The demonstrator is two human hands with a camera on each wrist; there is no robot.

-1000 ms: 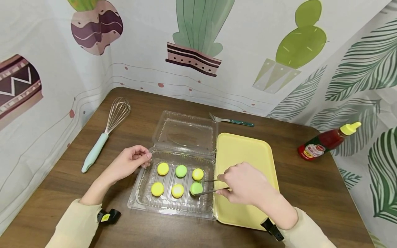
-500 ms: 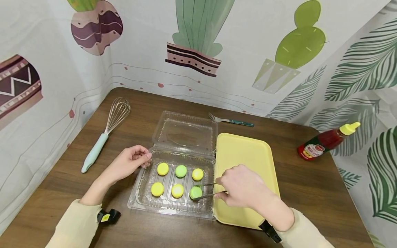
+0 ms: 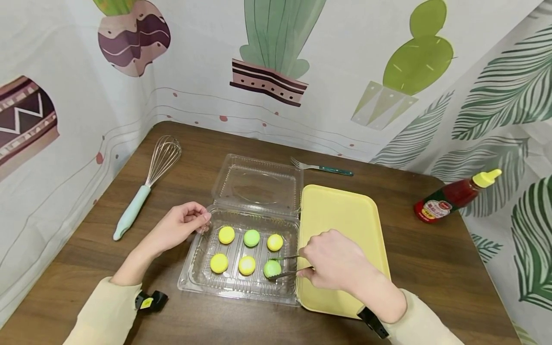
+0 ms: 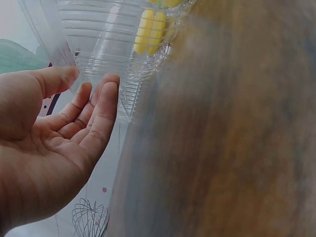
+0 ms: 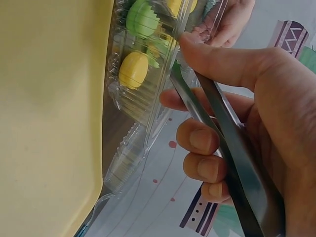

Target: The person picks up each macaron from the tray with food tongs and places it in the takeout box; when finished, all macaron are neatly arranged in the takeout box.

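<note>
My right hand (image 3: 334,258) grips metal tongs (image 5: 212,118), their tips on either side of a green macaron (image 3: 272,269). This macaron sits at the front right of a clear plastic clamshell box (image 3: 241,288), whose lid (image 3: 258,182) is folded back. Several other macarons, yellow and green, stand in two rows there, among them a yellow macaron (image 3: 247,265) just left of the tongs. At the box's back left corner, my left hand (image 3: 185,221) pinches the rim between thumb and fingertips. The left wrist view shows the hand (image 4: 64,123) at that clear corner.
A yellow tray (image 3: 340,206) lies right against the box, under my right hand. Behind it lies a fork (image 3: 327,169) with a teal handle. A whisk (image 3: 144,191) lies at the left, a red sauce bottle (image 3: 448,199) stands at the right edge, and a printed cloth hangs behind.
The tongs and the green macaron between their tips have shifted slightly toward me, mostly in the first half second. My left hand and the box have stayed put.
</note>
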